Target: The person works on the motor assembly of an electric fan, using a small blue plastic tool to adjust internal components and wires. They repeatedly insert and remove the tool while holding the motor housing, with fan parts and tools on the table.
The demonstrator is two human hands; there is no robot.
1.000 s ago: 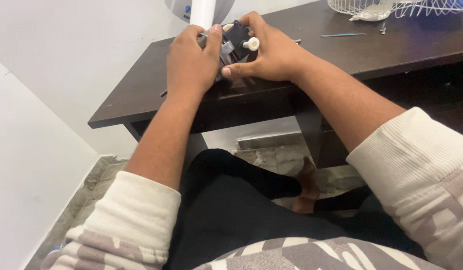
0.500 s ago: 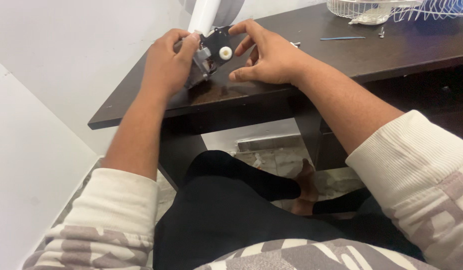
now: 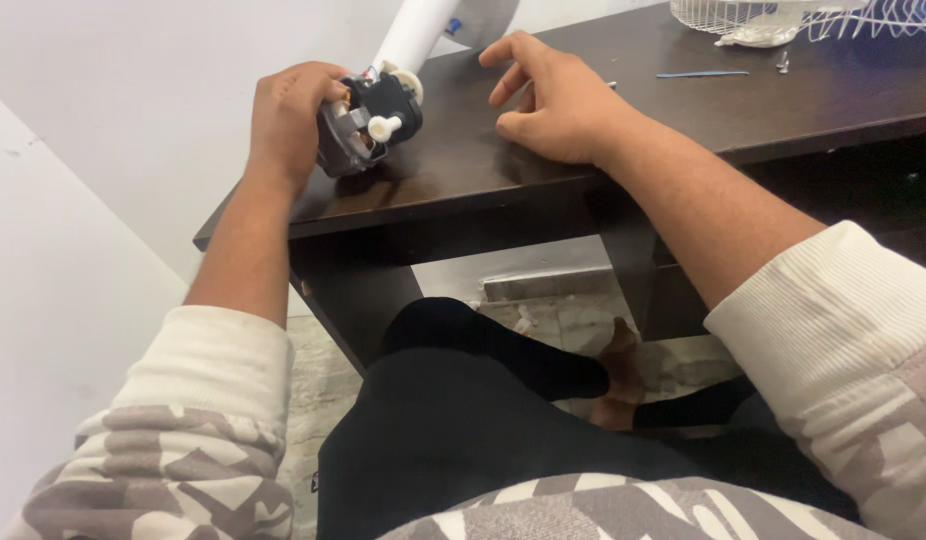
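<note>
The small black motor unit point(image 3: 368, 120), with a white knob on its face and a white tube point(image 3: 415, 35) rising behind it, sits at the near left corner of the dark wooden surface point(image 3: 743, 110). The left hand point(image 3: 293, 115) wraps closed around the unit's left side and steadies it against the surface. The right hand point(image 3: 553, 100) lies apart from it to the right, fingers loosely spread, palm down, holding nothing. The unit's housing looks bare, with metal parts showing, so the work on it seems only partway through; how much is left cannot be told. Farther back lie a thin blue tool point(image 3: 703, 74), a small screw point(image 3: 783, 64) and a white wire fan grille point(image 3: 813, 18), all untouched.
</note>
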